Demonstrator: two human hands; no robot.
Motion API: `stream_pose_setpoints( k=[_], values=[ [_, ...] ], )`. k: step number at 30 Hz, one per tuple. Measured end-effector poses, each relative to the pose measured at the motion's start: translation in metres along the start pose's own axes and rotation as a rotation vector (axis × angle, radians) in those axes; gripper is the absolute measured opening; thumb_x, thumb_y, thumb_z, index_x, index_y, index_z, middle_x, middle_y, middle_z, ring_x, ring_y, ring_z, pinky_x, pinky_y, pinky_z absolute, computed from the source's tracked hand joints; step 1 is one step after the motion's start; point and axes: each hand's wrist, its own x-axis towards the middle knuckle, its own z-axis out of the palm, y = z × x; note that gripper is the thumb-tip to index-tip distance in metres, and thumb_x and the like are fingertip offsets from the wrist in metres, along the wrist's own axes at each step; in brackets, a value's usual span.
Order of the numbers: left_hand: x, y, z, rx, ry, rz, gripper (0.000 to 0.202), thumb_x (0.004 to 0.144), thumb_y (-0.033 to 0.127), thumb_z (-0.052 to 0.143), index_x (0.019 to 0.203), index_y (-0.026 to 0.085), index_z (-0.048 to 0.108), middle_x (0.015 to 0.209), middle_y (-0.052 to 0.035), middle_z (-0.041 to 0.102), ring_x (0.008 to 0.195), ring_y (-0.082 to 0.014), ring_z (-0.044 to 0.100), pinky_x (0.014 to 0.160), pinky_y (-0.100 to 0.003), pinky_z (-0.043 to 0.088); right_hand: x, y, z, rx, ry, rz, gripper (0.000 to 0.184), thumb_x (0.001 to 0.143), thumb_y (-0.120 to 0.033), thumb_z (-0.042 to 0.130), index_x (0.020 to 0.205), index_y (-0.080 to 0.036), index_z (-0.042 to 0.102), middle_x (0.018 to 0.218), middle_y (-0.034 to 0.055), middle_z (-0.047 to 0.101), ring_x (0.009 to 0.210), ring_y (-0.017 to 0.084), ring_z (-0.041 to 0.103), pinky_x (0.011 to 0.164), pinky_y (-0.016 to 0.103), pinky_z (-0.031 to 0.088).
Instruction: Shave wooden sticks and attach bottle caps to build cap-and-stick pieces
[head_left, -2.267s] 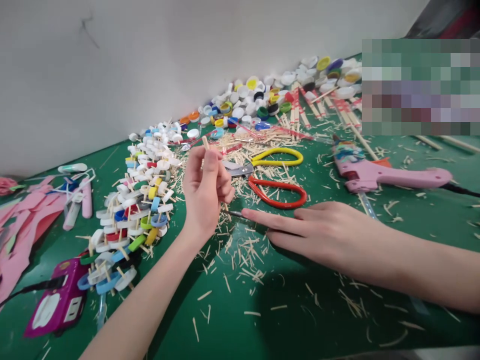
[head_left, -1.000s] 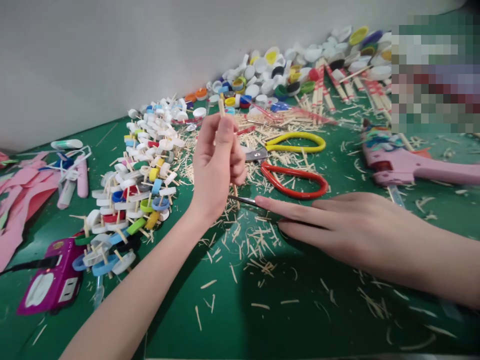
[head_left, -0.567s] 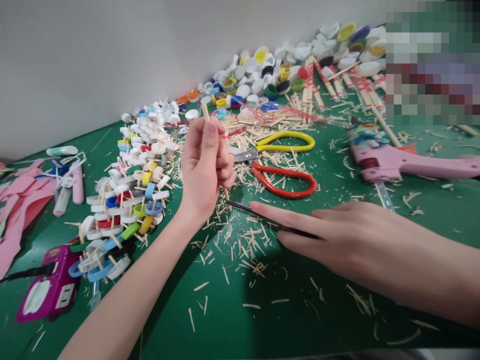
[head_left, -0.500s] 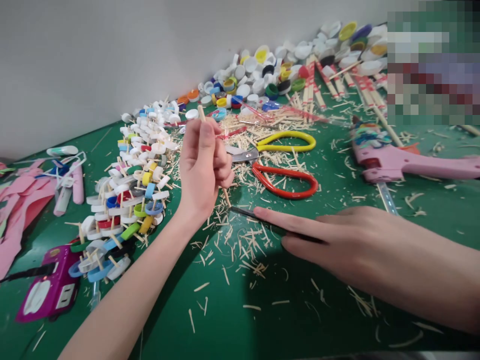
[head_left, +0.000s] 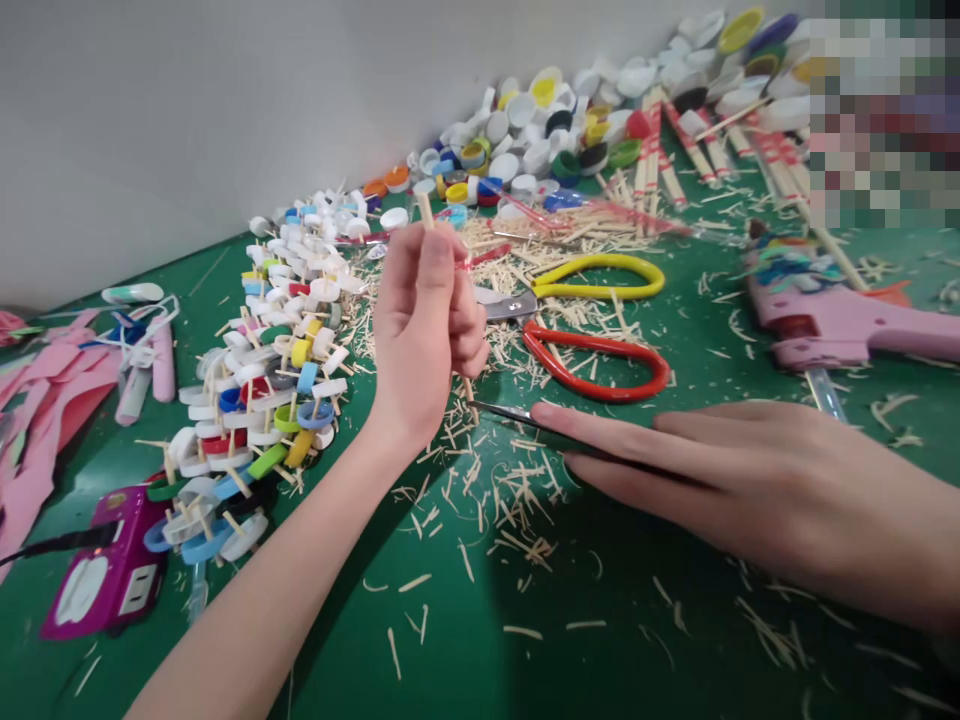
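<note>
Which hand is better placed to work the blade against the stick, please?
Probably the right hand: its forefinger lies along the blade, whose tip sits near the stick that the left hand grips.

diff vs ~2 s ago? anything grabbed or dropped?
Nothing taken up or let go. The left hand still pinches the wooden stick upright, its lower end close to the tip of the thin blade. The right hand stays flat on the green table, index finger along the blade. Scissors and glue gun unmoved; only the camera shifted.
</note>
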Motion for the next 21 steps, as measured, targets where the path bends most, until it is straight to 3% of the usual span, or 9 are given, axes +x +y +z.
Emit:
stream_pose_setpoints(
  k=[3,5,12,18,21],
  values=[
    [-0.001,0.000,0.003,0.030,-0.035,0.035,0.023,0.091,0.042,0.055,0.081,0.023,0.048,0.052,0.0085,0.031,0.036,-0.0041,0.028,0.033,-0.018,0.020,0.007,-0.001,-0.002,-0.208,-0.014,-0.181,0.043,0.093,-0.007,0.029,0.107,-0.026,0.066,0.150,-0.0055,0.036,0.052,0.011,0.048,0.045,0.033,0.042],
    [0.000,-0.001,0.003,0.058,-0.056,0.054,0.024,0.091,0.044,0.054,0.080,0.023,0.047,0.051,0.0087,0.032,0.036,-0.0044,0.028,0.033,-0.018,0.022,0.011,-0.001,-0.004,-0.247,-0.030,-0.178,0.045,0.090,-0.005,0.029,0.103,-0.026,0.067,0.154,-0.0065,0.029,0.051,0.011,0.048,0.044,0.033,0.043],
    [0.001,-0.003,0.005,0.122,-0.159,0.083,0.023,0.093,0.046,0.049,0.087,0.024,0.052,0.048,0.0091,0.034,0.034,-0.0050,0.027,0.033,-0.018,0.021,0.012,0.000,-0.012,-0.088,-0.019,-0.183,0.045,0.088,-0.005,0.028,0.100,-0.024,0.067,0.151,-0.0011,0.037,0.050,0.009,0.055,0.043,0.030,0.045],
    [0.001,-0.001,0.006,0.038,-0.059,-0.002,0.023,0.091,0.047,0.053,0.084,0.025,0.055,0.049,0.0078,0.036,0.035,-0.0053,0.028,0.033,-0.020,0.019,0.012,-0.002,-0.020,0.016,-0.106,-0.113,0.048,0.089,-0.003,0.027,0.105,-0.025,0.067,0.151,-0.0008,0.037,0.056,0.009,0.059,0.047,0.030,0.048],
    [0.002,0.000,0.005,-0.008,-0.010,-0.048,0.021,0.091,0.046,0.054,0.086,0.025,0.055,0.049,0.0082,0.035,0.034,-0.0055,0.026,0.032,-0.020,0.019,0.012,-0.004,-0.022,-0.004,-0.081,-0.141,0.045,0.087,-0.002,0.030,0.099,-0.024,0.068,0.149,0.0003,0.040,0.050,0.009,0.054,0.043,0.031,0.045]
  ],
)
